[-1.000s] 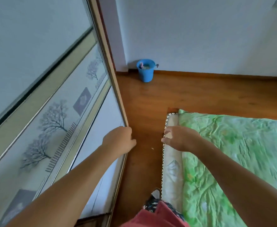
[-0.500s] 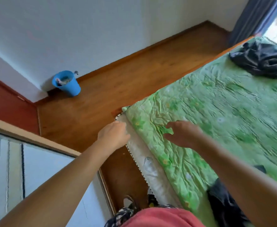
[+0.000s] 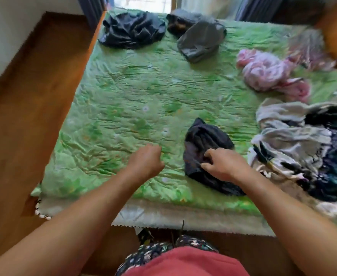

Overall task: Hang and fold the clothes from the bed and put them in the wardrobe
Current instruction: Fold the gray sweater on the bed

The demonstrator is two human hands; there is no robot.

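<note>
Dark garment (image 3: 205,140) near the front edge of the bed (image 3: 123,100): our right hand (image 3: 225,166) grips it, left hand (image 3: 145,162) curled empty, clear quilt leftward. We've swung round from the wardrobe.

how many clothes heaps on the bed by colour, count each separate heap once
black or dark: 3, far-left heap, far-middle heap, near heap gripped by the right hand
grey: 1, grey garment
pink: 1, pink garment
mauve, blurred: 1, mauve heap
mixed grey and blue: 1, mixed pile, pieces not separable
total: 7
</note>
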